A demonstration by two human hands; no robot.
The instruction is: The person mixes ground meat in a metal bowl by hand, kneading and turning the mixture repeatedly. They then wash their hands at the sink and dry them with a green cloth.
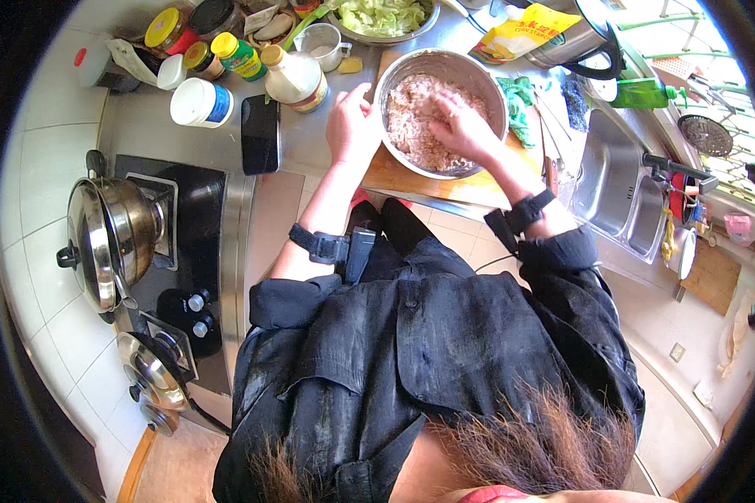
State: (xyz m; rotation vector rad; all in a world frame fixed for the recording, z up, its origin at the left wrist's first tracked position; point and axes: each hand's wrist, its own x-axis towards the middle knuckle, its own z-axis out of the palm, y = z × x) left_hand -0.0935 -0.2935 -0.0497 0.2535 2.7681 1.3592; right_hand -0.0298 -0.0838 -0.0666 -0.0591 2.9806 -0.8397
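A round metal mixing bowl (395,148) sits on a wooden cutting board (390,170) on the counter. Pinkish minced meat (415,119) fills its lower part. My left hand (354,126) grips the bowl's left rim. My right hand (462,126) is inside the bowl, its fingers blurred and pressed into the mince, so their closure is hard to make out. To the right of the bowl a green cloth (519,107) lies bunched on the board, near a knife with a wooden handle (550,173).
Left stand a white-capped jug (296,82), a white tub (201,104), a phone (260,135) and several jars. Behind are a bowl of lettuce (384,16) and a yellow corn starch bag (522,31). A sink (610,163) lies right; a stove with a lidded pot (126,232) lies left.
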